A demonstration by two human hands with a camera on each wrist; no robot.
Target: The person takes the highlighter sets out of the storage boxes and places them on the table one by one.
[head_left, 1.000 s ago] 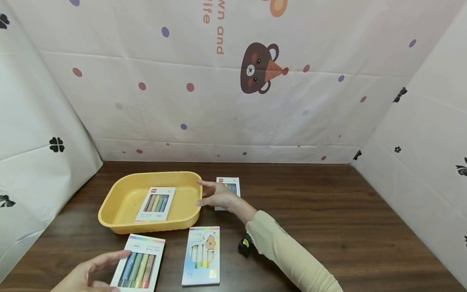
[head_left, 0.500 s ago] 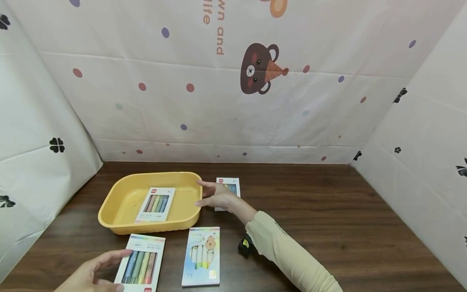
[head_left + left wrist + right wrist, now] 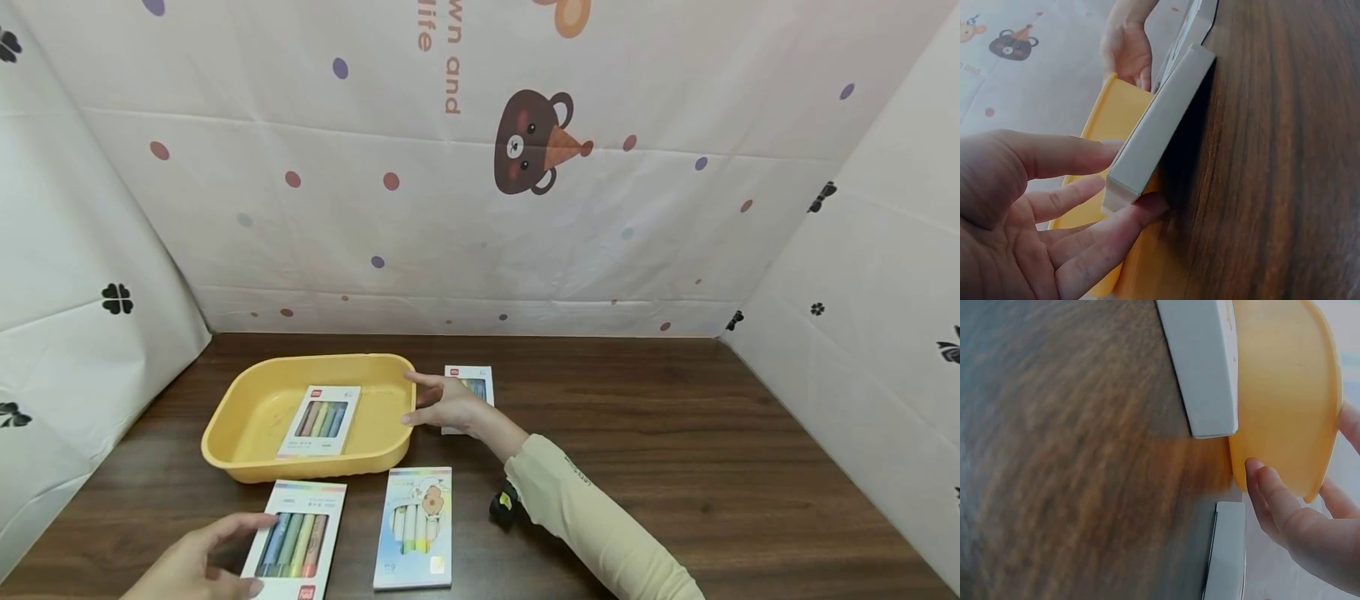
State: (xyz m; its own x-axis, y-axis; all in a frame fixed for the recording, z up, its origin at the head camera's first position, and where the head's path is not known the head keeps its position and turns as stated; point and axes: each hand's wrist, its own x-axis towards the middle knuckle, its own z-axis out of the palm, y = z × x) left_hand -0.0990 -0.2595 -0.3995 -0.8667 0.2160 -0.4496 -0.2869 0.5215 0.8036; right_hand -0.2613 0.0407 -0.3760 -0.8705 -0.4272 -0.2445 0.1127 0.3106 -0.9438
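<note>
My left hand (image 3: 198, 562) pinches the left edge of a white box of markers (image 3: 288, 575) between thumb and fingers. The box has a window showing blue, green, yellow and red sticks; in the left wrist view, it is tilted with a dark gap beneath. At the back left stands a yellow tray (image 3: 240, 425), a similar white marker box (image 3: 318, 421) lying inside it. My right hand (image 3: 450, 406) grips the tray's right rim, with fingers over the edge and others against the outer wall (image 3: 1285, 412).
A light blue marker box (image 3: 412, 533) lies right of the held box, before the tray. Another white box (image 3: 480, 383) lies behind my right hand, partly hidden. The brown wooden table (image 3: 675, 467) is bounded by printed white cloth walls (image 3: 480, 225).
My left hand has moved slightly right with the white marker box, and a red logo at its lower end has come into view. My right hand and the tray have stayed in place.
</note>
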